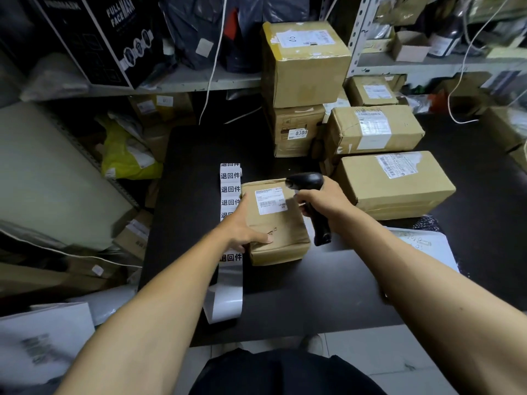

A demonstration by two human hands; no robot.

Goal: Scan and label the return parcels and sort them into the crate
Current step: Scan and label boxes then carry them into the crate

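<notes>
The small parcel [275, 220] lies flat on the black table [328, 295], just right of the label strip [230, 195], its shipping label [270, 201] facing up. Paper-wrapped and slightly rounded at the edges, it is judged light and somewhat yielding (contents not visible); best held by its long sides, clear of the barcode. The left hand [242, 228] grips its left edge, thumb pressed on top, steadying it. The right hand [319, 202] is wrapped round the grip of the black scanner [312, 201], whose head hangs just over the parcel's far right corner. Larger parcels [393, 183] stand beyond
</notes>
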